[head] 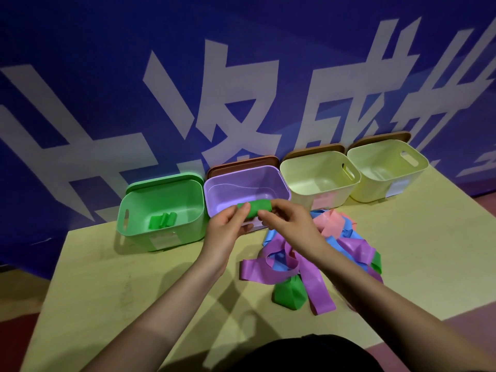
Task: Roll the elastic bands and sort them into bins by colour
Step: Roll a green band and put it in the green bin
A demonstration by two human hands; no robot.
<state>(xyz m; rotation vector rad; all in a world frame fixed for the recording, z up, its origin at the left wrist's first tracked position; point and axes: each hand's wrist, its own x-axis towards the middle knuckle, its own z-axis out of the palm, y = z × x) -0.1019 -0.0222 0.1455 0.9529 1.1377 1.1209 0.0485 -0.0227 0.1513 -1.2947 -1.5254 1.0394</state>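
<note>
While both hands clamp it, green band roll [257, 208], smooth stubby cylinder, hangs above purple bin's front rim. Left hand [228, 228] pinches left end, right hand [284, 221] pinches right end. Glossy purple bin [279, 181] sits between green bin [139, 210], holding rolled green band [162, 220], and two pale yellow bins [316, 191]. Limp flat bands [308, 261], purple, blue, pink, green, tangled on table [134, 277].
</note>
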